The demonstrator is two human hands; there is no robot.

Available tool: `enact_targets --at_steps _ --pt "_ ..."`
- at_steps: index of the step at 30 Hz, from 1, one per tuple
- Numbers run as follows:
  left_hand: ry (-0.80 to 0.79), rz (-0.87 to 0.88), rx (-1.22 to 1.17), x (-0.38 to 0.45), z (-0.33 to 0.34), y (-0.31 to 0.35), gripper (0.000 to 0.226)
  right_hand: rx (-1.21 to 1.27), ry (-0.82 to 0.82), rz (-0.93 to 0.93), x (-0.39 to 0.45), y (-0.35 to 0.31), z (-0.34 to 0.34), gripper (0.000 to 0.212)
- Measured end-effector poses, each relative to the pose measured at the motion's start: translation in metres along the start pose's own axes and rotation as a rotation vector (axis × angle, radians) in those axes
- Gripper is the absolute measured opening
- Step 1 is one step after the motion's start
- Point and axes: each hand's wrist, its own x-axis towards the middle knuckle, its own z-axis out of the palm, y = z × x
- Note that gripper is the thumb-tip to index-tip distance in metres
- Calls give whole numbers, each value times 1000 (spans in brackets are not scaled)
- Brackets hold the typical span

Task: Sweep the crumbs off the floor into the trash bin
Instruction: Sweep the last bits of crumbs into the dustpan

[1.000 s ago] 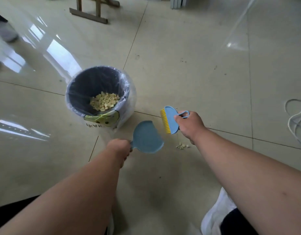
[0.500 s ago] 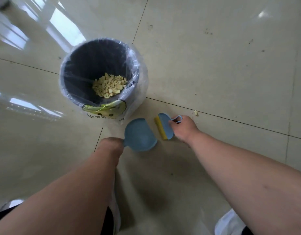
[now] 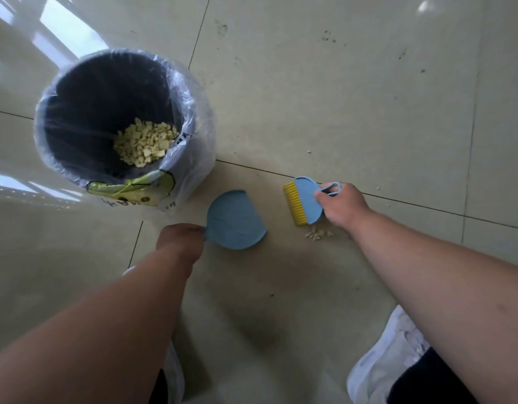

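My left hand (image 3: 179, 239) grips the handle of a small blue dustpan (image 3: 235, 220), which lies low over the floor just right of the bin. My right hand (image 3: 341, 205) holds a blue hand brush (image 3: 306, 200) with yellow bristles facing the dustpan. A small heap of pale crumbs (image 3: 317, 233) lies on the tile just below the brush, right of the pan. The dark trash bin (image 3: 59, 112), lined with a clear plastic bag, stands at the left and holds a pile of yellow crumbs (image 3: 145, 144). A gap of bare tile separates pan and brush.
A few stray crumbs (image 3: 309, 152) dot the beige tiles beyond the brush. My white shoes (image 3: 389, 357) stand at the bottom right and bottom centre. Glossy tile floor stretches all around, with window glare at the upper left.
The brush has moved right, away from the dustpan, which it was nearly touching. The small crumb heap under it is visible again. The view has dropped closer to the floor.
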Motion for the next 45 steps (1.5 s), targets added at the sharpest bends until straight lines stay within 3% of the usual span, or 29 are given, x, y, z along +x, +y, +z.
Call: enact_targets --at_steps 4,9,15,18,24,30,37,41,43,45 --pt "-37 15 -54 -6 6 4 24 54 9 28 7 6 -19 14" --pt "-3 30 -123 -9 2 4 11 309 -116 96 10 -5 -7 3" --pt "20 49 -190 -4 -4 -2 5 396 -194 79 9 -41 43 6" --pt "14 45 -261 -1 -6 -4 4 407 -221 99 5 -52 73 23" --pt "-1 20 -321 5 -9 -4 2 417 -113 144 12 -50 85 39" --pt "-25 54 -291 8 -3 0 7 516 93 216 30 -38 43 12" --pt "-88 82 -311 0 13 20 7 656 266 382 23 -2 10 8" --pt "-86 100 -318 -3 19 30 8 997 198 524 12 6 7 8" --pt "-78 103 -316 -3 22 33 7 1162 153 530 14 4 2 18" --pt "-74 108 -305 -1 24 35 5 1178 160 486 21 -6 -5 15"
